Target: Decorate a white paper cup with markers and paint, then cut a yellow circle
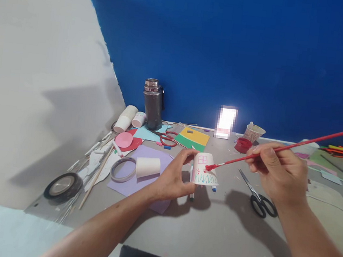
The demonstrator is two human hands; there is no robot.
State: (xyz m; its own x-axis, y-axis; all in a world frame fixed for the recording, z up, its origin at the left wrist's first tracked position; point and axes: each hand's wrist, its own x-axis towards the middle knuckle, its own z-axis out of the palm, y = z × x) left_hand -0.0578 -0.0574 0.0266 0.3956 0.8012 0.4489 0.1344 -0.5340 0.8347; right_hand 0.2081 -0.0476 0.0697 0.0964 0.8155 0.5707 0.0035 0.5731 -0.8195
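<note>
In my left hand [175, 178] is an upside-down white paper cup [203, 158], held above the table by its side. A pink window, green grass and small red marks are drawn on its wall. My right hand [280, 168] grips a long red paintbrush [238, 159], fingers pinched round the handle. The brush's red-coated bristles are at the cup's wall, just below the window; they seem to touch it. Behind the right hand stands a small pot of red paint [243, 145]. Under the cup lie markers [191, 196], partly hidden.
Black-handled scissors [256, 198] lie near my right wrist. Purple paper [126, 152] carries another white cup [148, 167] and a tape roll [123, 169]. Black tape [63, 186] is at left. A dark flask [153, 106] and a patterned cup [254, 133] stand by the blue wall [229, 48].
</note>
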